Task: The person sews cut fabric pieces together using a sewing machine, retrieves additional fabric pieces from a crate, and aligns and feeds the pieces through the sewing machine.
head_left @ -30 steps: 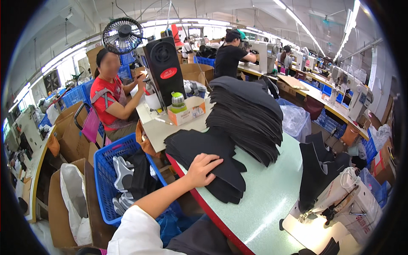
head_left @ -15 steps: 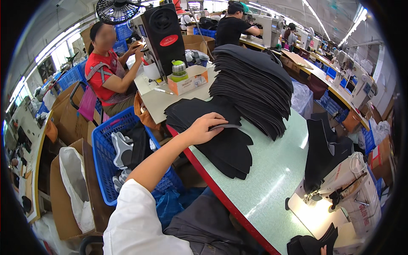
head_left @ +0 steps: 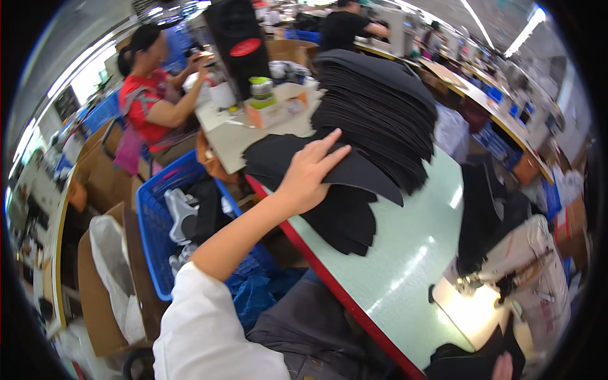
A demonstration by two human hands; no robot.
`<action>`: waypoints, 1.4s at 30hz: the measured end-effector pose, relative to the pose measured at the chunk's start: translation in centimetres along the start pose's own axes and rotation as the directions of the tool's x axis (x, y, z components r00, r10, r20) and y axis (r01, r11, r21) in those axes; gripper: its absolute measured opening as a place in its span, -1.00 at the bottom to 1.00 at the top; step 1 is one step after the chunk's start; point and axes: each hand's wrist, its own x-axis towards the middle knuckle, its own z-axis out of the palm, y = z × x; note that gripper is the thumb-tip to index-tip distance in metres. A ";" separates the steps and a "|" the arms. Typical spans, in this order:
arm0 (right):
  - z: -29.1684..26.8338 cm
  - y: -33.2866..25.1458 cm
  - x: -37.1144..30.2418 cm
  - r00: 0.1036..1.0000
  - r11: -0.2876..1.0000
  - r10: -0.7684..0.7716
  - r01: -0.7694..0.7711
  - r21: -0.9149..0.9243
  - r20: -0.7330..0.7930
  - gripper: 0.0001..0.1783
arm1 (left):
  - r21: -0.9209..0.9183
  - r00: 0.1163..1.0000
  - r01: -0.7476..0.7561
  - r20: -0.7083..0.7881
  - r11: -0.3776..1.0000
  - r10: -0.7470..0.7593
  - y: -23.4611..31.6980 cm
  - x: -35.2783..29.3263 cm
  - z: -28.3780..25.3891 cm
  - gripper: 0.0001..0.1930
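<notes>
My left hand (head_left: 309,174) lies on a black fabric piece (head_left: 364,176) with its fingers stretched out and spread; the thumb is hidden. The piece has a pale lower edge and slants to the right over a loose pile of similar black pieces (head_left: 342,225). Right behind rises a tall, leaning stack of black cut pieces (head_left: 373,117). At the lower right edge, part of my right hand (head_left: 503,366) shows, blurred, against more black pieces (head_left: 462,362). Most of that hand is out of the picture, so its grip is unclear.
A lit sewing machine (head_left: 516,269) stands at the right of the pale green table (head_left: 405,253). To the left sits a blue basket (head_left: 152,247) beside a cardboard box (head_left: 95,291). A person in red (head_left: 155,107) works at the far left, near a small orange-and-white box (head_left: 278,113).
My left hand has gone from curled around a piece's edge to spread on top, and the piece now extends further right. My right hand has come slightly further into view, and its pieces have shifted.
</notes>
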 end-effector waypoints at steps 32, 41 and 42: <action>12.0 1.6 7.7 0.914 0.956 -0.255 0.286 -0.057 0.315 -0.45 | -0.489 0.583 -0.410 0.509 0.770 0.633 24.1 1.4 10.9 -0.54; 14.2 0.4 5.8 0.936 0.873 -0.314 0.351 -0.337 0.161 -0.45 | -0.297 0.651 -0.567 0.409 0.768 0.639 24.6 -0.2 13.0 -0.43; 13.1 0.3 6.3 0.914 0.906 -0.306 0.365 -0.212 0.265 -0.46 | -0.351 0.649 -0.533 0.413 0.769 0.639 24.3 0.0 13.2 -0.39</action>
